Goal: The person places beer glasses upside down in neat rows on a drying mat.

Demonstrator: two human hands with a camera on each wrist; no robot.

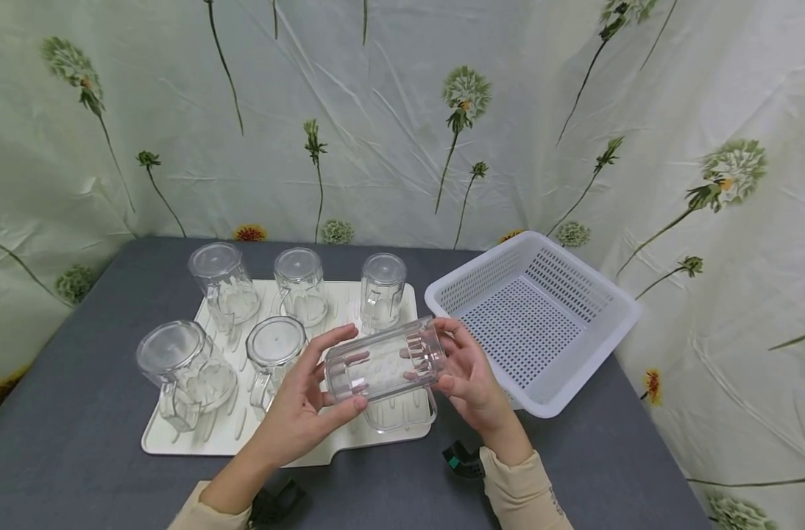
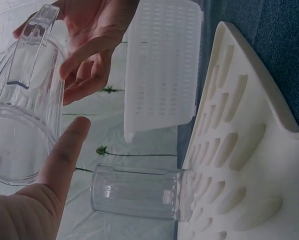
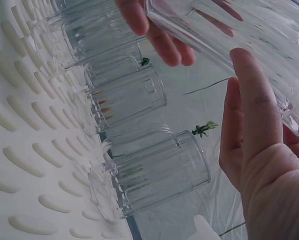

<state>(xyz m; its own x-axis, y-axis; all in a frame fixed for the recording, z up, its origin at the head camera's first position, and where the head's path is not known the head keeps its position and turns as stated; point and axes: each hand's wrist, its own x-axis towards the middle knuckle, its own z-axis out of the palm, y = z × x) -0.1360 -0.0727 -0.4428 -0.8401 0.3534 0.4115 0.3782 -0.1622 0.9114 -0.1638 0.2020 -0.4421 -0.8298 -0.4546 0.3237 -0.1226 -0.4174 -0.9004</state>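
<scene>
Both hands hold a clear, ribbed mug [image 1: 384,364] tilted on its side above the front of the white tray [image 1: 233,438]. My left hand [image 1: 303,405] grips it round the rim end, thumb below and fingers on the far side. At the thicker base end, my right hand [image 1: 474,383] holds it between thumb and fingers. The mug's handle [image 2: 33,47] shows in the left wrist view, on the side turned down and toward the tray. Several similar mugs stand upside down on the tray, including one at its back right [image 1: 383,291] and one at its front left [image 1: 184,368].
A white perforated basket [image 1: 577,372] stands right of the tray, close to my right hand. Dark grey cloth [image 1: 65,442] covers the table, with a flower-patterned curtain [image 1: 389,132] behind it. Dark straps [image 1: 465,461] sit near my wrists.
</scene>
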